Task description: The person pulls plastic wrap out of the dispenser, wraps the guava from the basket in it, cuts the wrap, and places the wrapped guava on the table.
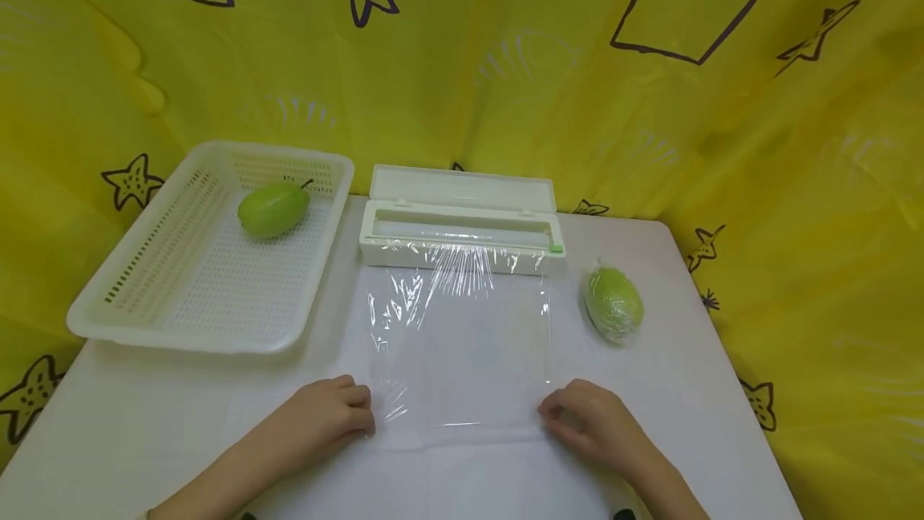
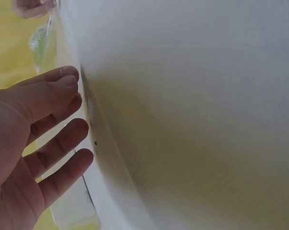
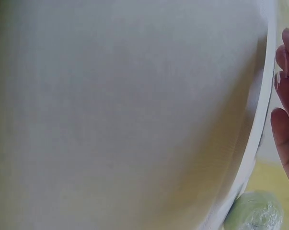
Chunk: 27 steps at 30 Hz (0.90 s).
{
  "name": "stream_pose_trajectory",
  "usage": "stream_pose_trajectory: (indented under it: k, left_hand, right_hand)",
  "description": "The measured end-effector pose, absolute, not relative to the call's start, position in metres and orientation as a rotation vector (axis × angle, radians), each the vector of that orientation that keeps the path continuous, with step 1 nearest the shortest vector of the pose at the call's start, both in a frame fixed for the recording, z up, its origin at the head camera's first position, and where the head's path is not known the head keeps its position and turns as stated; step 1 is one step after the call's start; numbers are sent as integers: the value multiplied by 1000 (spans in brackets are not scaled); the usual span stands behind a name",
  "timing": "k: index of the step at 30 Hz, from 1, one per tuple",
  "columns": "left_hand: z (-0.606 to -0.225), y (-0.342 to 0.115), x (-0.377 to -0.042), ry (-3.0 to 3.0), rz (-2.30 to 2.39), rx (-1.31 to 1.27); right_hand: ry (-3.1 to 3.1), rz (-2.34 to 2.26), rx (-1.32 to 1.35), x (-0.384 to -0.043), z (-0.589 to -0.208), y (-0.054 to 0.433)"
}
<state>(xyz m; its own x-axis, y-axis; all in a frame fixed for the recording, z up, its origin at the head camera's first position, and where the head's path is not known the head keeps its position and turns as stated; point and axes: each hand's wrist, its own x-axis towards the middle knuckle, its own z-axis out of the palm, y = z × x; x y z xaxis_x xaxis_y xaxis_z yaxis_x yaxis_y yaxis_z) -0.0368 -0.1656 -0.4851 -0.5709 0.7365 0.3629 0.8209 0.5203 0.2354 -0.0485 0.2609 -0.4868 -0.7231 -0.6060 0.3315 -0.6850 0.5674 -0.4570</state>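
A sheet of clear cling film (image 1: 462, 343) stretches over the white table from a white dispenser box (image 1: 374, 251) whose lid (image 1: 462, 187) stands up. At the sheet's near left corner, my left hand (image 1: 325, 417) pinches the film between thumb and forefinger; in the left wrist view the other fingers (image 2: 63, 177) are spread. My right hand (image 1: 595, 428) pinches the near right corner, with film glinting at its fingertips (image 3: 280, 79) in the right wrist view. To the right of the film lies a green fruit (image 1: 613, 303) wrapped in cling film.
On the left stands a white plastic basket (image 1: 216, 342) with slotted walls. Inside it lies an unwrapped green fruit (image 1: 273, 211) with a dark stem. A small green slider (image 1: 555, 248) sits at the box's right end. Behind the table hangs a yellow patterned curtain (image 1: 433, 87).
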Motion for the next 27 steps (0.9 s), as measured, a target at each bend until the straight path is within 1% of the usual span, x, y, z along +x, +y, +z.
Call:
stream_pose_trajectory:
  k: [15,27]
  left_hand:
    - [-487,-165,-38,-2505,-494,-1325]
    - [-488,-164,-39,-2482,-494,-1304]
  right_hand:
    - [-2694,801,1047,-49,-489,257]
    - [-2719,823,1131,-53,-487,260]
